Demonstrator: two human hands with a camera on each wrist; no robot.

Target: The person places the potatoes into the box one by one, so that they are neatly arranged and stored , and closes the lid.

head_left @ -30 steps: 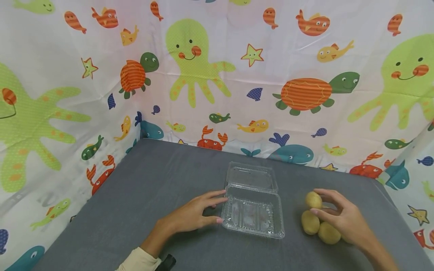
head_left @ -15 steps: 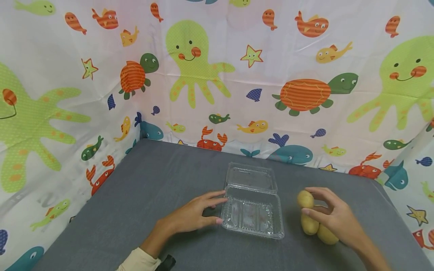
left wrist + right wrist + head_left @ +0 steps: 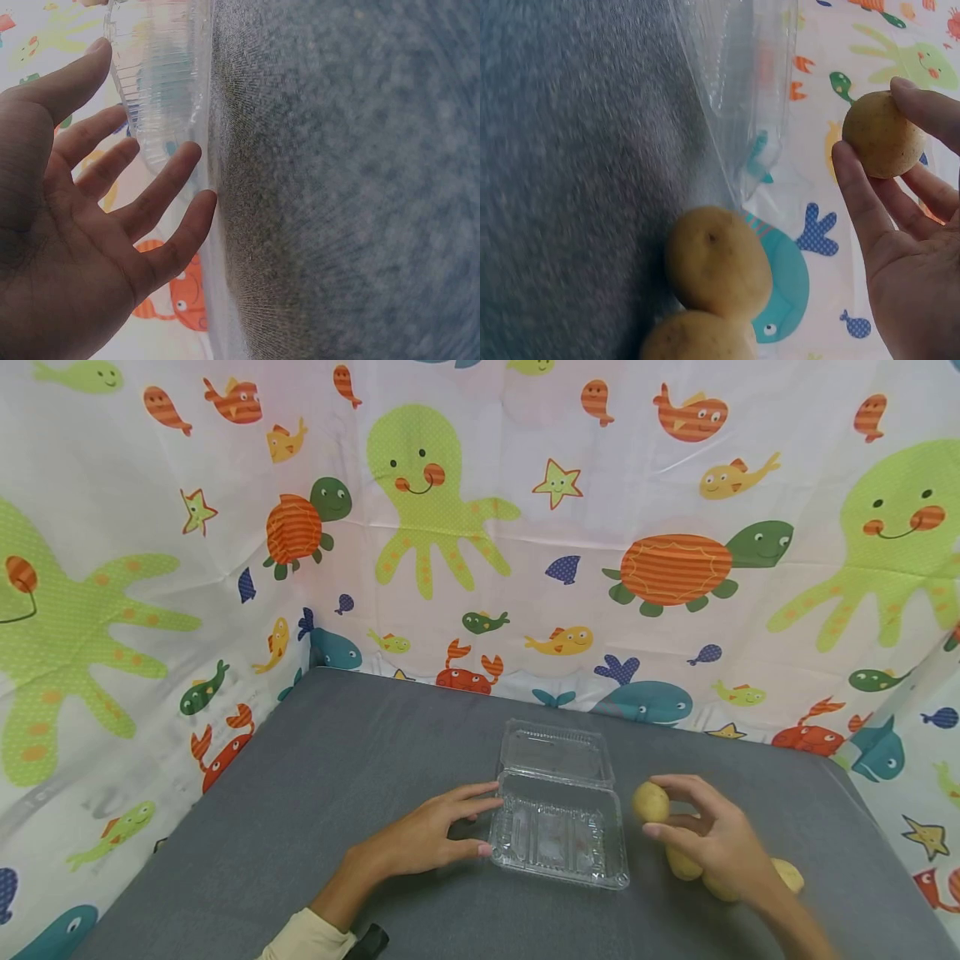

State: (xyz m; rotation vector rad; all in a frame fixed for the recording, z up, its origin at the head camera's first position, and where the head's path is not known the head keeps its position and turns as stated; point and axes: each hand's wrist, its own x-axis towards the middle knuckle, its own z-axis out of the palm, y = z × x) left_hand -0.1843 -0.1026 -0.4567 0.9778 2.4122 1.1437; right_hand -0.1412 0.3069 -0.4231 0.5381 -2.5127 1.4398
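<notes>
A clear plastic clamshell container (image 3: 558, 831) lies on the grey cloth with its lid (image 3: 557, 753) folded back, away from the person. My left hand (image 3: 427, 831) is at the container's left side, fingers spread and fingertips right at its rim. In the left wrist view that hand (image 3: 112, 202) shows an empty palm. Between thumb and fingertips, my right hand (image 3: 712, 835) pinches a small round potato (image 3: 651, 802), raised to the right of the container. Beneath the hand lie more potatoes (image 3: 716, 262), partly hidden by it; another potato (image 3: 787, 875) peeks out beyond the wrist.
Grey cloth (image 3: 360, 735) covers the table. A white curtain printed with sea animals (image 3: 487, 543) rises along the back and both sides. Near the left wrist sits a small black object (image 3: 367, 941) at the lower edge of the head view.
My right hand has carried the pinched potato leftward, from above the other potatoes toward the container. The potato beyond the right wrist has come into fuller view. My left hand stays put.
</notes>
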